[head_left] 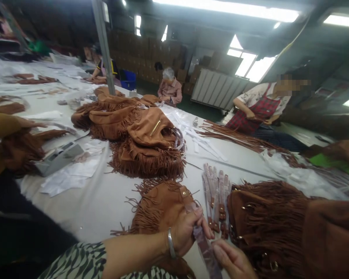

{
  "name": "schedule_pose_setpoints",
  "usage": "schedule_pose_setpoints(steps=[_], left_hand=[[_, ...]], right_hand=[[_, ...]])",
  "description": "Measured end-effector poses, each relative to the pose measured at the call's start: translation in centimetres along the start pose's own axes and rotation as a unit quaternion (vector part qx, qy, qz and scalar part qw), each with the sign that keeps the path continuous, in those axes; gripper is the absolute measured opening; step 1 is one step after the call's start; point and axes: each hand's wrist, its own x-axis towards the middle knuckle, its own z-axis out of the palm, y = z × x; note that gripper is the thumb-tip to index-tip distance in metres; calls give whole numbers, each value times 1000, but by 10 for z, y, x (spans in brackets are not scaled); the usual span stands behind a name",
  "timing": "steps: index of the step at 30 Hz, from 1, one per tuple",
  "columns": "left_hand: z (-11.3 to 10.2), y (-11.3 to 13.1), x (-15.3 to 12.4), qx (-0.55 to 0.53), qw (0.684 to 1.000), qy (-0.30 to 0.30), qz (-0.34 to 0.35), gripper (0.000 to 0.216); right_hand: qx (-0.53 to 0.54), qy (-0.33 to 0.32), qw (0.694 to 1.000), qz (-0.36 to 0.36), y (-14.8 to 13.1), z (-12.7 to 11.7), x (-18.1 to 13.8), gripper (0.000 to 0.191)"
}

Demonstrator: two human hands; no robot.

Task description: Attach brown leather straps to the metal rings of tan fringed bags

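Observation:
My left hand (186, 231), with a metal bangle at the wrist, is closed around a brown bag strap (205, 248) wrapped in clear plastic. The strap's upper end meets a brown fringed bag (168, 207) lying on the table, at a tab with metal studs. Lower on the strap, my right hand (232, 260) pinches its wrapped edge between thumb and fingers. Just beyond my hands lies a row of plastic-wrapped straps (218, 197) with studded brown ends. More fringed bags (267, 217) are piled beside my right hand.
A heap of fringed bags (139, 131) fills the middle of the white table (95, 209). Left of it are a grey box (59, 157) and white sheets (72, 174). Long brown strips (235, 135) lie at the right, near a seated person in a checked apron (251, 112). Another person's arm (6, 126) reaches in from the left.

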Motion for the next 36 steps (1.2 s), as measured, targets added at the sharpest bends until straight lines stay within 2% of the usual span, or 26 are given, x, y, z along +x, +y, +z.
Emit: schedule_pose_setpoints(steps=[2, 3, 4, 5, 7, 9, 10, 12, 14, 15, 16, 18, 19, 21, 22, 23, 25, 28, 30, 33, 36], left_hand=[[-5, -4, 0, -14, 999, -8, -36, 45], [-7, -7, -1, -29, 997, -25, -62, 45], [-8, -11, -2, -45, 994, -49, -88, 45], [-8, -15, -2, -61, 989, -74, -111, 44], [-9, -26, -3, -73, 980, -111, -151, 43], [-11, -40, -3, -43, 974, -110, -194, 41], [-14, -46, -1, -16, 971, -96, -219, 39], [-22, -57, 5, 56, 961, -67, -261, 34], [-36, -60, 16, 183, 936, -95, -284, 26], [-44, -57, 26, 293, 904, -133, -283, 26], [-51, -52, 37, 420, 849, -171, -271, 30], [-66, -38, 68, 665, 685, -203, -217, 37], [-72, -32, 86, 725, 635, -186, -192, 35], [-80, -23, 128, 792, 563, -179, -156, 29], [-82, -23, 150, 807, 536, -197, -148, 28], [-85, -25, 171, 828, 491, -229, -145, 29], [-92, -35, 208, 840, 433, -277, -174, 35], [-107, -59, 247, 822, 383, -326, -266, 43], [-117, -71, 257, 807, 357, -358, -306, 38], [-125, -74, 253, 806, 345, -377, -297, 37], [-123, -60, 234, 819, 354, -372, -256, 41]], right_hand=[[11, 110, 994, -17, -9, -13, 5, 44], [21, 148, 988, -22, -13, -16, 10, 44], [34, 155, 987, -23, -17, -16, 15, 43], [50, 130, 990, -18, -19, -14, 21, 43], [99, 22, 995, 15, -20, -6, 33, 46], [155, -91, 982, 57, -14, 4, 42, 46], [179, -127, 973, 68, -9, 7, 46, 44], [222, -147, 962, 57, 5, 9, 54, 37], [274, -110, 955, 34, 23, 4, 61, 32], [299, -76, 951, 25, 35, -2, 65, 31], [318, -35, 947, 24, 47, -8, 68, 30], [338, 44, 939, 35, 72, -23, 75, 29], [340, 74, 936, 45, 84, -30, 77, 29], [343, 112, 930, 69, 105, -43, 81, 32], [348, 120, 926, 77, 113, -47, 83, 34], [357, 122, 922, 84, 120, -51, 85, 35], [397, 102, 906, 106, 130, -55, 92, 35], [472, 85, 864, 150, 146, -56, 110, 38], [486, 133, 842, 192, 159, -53, 128, 40], [473, 181, 823, 257, 174, -43, 156, 41], [458, 149, 836, 263, 173, -31, 178, 43]])
